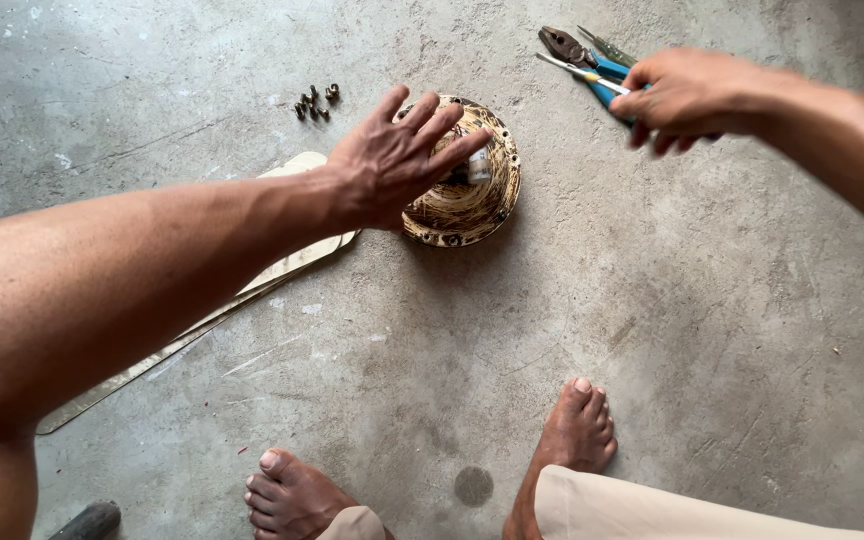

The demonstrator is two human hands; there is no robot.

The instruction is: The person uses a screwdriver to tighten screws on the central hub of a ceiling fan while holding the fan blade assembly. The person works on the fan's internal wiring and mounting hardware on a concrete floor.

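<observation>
Resting under the left hand (392, 165), the round motor housing (467, 190) looks brassy, grimy.

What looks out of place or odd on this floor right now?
The small dark screws lie loose in a scattered cluster on the bare concrete floor, apart from the round motor housing under the left hand. Nothing looks spilled or broken.

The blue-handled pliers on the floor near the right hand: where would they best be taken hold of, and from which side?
Probably by the blue handles, coming from above. The pliers lie flat on the concrete floor, jaws pointing up-left, away from the right hand, which already covers the handle end. A thin screwdriver lies alongside, so the fingers should close around the handles only.
</observation>
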